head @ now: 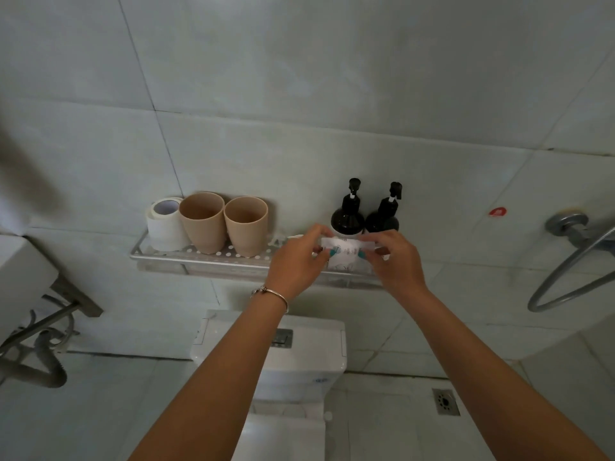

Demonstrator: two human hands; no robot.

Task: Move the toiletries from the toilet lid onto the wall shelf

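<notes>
On the shelf [199, 256], from left to right, stand a paper roll [163, 224], two beige cups [202, 221] touching each other, then a free gap, then two black pump bottles [347, 211] side by side near the right end. Both hands are raised in front of this gap and of the bottles. The left hand [296, 259] is closed on the left end of a small white packet [346, 252] with green print, thumb below and fingers above; a bracelet [271, 292] is on this wrist. The right hand [396, 261] is closed on the right end of the same packet in the same way. The packet is level, at the height of the shelf's front rail and just before the bottles; I cannot tell if it already rests on the shelf or hangs a little above it. Below the arms the white toilet tank [312, 354] is visible, and the lid under it is mostly hidden, so I cannot say if other toiletries wait there. I judge that the step in hand is the placing of this packet. The next move calls for lowering it flat in front of the bottles without pushing them over, then opening both hands and pulling them back clear of the rail.
</notes>
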